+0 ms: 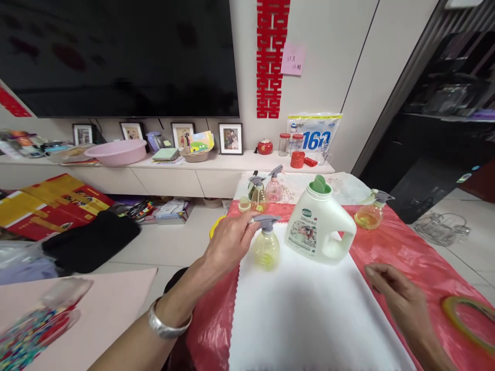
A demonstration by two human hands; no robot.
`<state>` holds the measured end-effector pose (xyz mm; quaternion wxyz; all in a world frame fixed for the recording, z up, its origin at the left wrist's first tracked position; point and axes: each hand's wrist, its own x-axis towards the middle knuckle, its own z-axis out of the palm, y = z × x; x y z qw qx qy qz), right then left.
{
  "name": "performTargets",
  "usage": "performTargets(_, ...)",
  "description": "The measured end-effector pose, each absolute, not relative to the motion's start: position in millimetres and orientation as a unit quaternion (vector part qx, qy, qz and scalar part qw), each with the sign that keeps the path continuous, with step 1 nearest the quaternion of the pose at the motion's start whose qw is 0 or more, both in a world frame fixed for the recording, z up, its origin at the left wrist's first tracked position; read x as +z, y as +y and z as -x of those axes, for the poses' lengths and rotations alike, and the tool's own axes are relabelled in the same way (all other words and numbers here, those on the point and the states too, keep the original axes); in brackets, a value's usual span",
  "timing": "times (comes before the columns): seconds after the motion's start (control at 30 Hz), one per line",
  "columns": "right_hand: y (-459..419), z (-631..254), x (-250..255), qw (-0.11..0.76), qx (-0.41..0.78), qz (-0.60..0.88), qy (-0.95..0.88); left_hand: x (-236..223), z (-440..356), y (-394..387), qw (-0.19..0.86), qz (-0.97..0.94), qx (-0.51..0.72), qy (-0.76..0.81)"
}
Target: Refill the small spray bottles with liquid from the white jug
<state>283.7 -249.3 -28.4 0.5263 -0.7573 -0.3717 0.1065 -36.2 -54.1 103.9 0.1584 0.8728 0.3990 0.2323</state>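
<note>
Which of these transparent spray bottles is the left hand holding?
The transparent pale yellow spray bottle with a grey trigger head, just left of the white plastic jug. The left hand holds its head; neither hand touches the others.

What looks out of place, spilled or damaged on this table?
No spill or damage is visible. The white jug is the one oddity: it stands uncapped on the white sheet, green spout exposed, so it might spill if knocked.

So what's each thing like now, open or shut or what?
Jug: upright, uncapped.
Near sprayer: upright, head on, yellowish at the bottom.
Right sprayer: upright, head on, partly filled.
Pink sprayer: upright, head on.
TV: screen dark.
Tape: lying flat.
Basin: upright.
Left grip: closed on near sprayer's head.
Right grip: half curled, holding nothing visible.
</note>
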Motion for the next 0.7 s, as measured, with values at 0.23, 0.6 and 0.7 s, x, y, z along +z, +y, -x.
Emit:
performTargets(0.23, -223, -173, 0, 0.53, 0.204, 0.631, -0.529, 60, 39, -103, 0.222, -0.881, 0.291, 0.3)
performTargets(0.6, -195, -122, -22, 0.59, 0.285, 0.566, -0.501, 20, 52, -114, 0.47, -0.764, 0.339, 0.284)
performTargets(0.7, -197, -123, -25, 0.604, 0.275, 0.567, -0.488, -10, 50, -112, 0.575, -0.694, 0.32, 0.292)
